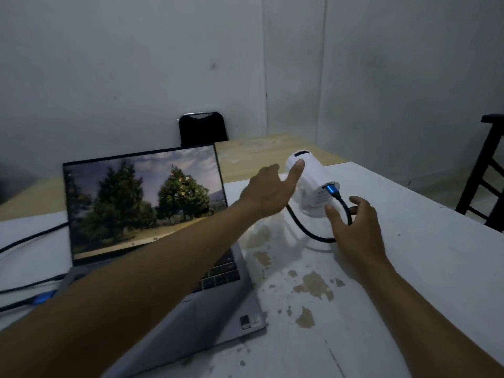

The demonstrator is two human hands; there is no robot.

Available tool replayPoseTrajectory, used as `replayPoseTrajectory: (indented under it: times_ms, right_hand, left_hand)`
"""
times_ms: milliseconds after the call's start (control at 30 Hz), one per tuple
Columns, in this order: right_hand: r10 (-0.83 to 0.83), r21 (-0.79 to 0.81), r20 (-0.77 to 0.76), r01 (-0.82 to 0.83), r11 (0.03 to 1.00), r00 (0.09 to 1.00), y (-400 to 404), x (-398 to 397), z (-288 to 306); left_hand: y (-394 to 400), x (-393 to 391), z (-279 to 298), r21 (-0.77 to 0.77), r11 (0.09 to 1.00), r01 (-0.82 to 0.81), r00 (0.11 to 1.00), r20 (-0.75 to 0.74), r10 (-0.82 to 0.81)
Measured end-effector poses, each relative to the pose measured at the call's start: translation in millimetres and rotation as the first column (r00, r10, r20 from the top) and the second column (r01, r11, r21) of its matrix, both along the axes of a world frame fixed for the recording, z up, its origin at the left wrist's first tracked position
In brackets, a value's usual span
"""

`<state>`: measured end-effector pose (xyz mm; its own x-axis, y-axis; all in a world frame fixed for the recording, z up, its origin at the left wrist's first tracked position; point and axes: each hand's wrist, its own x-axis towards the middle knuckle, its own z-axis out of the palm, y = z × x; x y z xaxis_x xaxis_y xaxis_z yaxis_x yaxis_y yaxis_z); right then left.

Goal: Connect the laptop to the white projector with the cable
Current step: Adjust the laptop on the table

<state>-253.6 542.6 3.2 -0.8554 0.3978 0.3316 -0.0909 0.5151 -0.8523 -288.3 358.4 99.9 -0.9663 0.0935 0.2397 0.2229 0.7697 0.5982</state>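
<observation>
Cables at far left edge of white table: two dark leads run toward the left side of the laptop, and a blue-shelled plug sits at its left edge, blurred, so seating in the port cannot be confirmed. Laptop open, screen lit with a tree-landscape wallpaper, keyboard partly covered by the left forearm. Left hand reaches across laptop to the white projector; hand open, nothing held, extended finger touching the projector's upper front end. Projector tilted on its stand, just right of the laptop screen. Blue connector plugged into projector's near end; black cable loops down from it onto the table and back toward the laptop. Right hand open, fingers spread, hovering just beside the cable loop, gripping nothing; contact with cable cannot be determined. Black chair behind table; dark wooden frame at far right.
</observation>
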Motion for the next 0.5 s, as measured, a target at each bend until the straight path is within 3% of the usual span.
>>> replayPoseTrajectory:
  times_ms: [133,233,333,400,500]
  right_hand:
    - [-0.061,0.102,0.004,0.061,0.993,0.998,-3.4,6.7,6.3]
    - [-0.122,0.316,-0.056,0.133,0.940,0.991,-19.0,23.5,13.6]
    - [0.083,0.532,-0.272,0.078,0.843,0.959,-40.3,47.3,17.9]
    - [0.293,0.493,-0.273,-0.127,0.860,0.916,-62.3,65.9,18.6]
    - [0.445,0.193,-0.055,-0.428,0.883,0.894,-110.8,84.6,15.6]
  left_hand:
    - [-121.3,85.7,15.8,-0.003,0.997,0.079,0.942,-0.327,-0.076]
    - [-217.3,159.6,6.1,0.069,0.996,-0.059,0.948,-0.308,0.077]
    - [-295.9,211.3,-26.6,0.120,0.951,-0.286,0.912,-0.271,0.308]
    - [-330.3,229.5,-52.4,0.129,0.912,-0.390,0.872,-0.268,0.411]
    - [-366.6,236.5,-91.6,0.060,0.853,-0.519,0.816,-0.261,0.515]
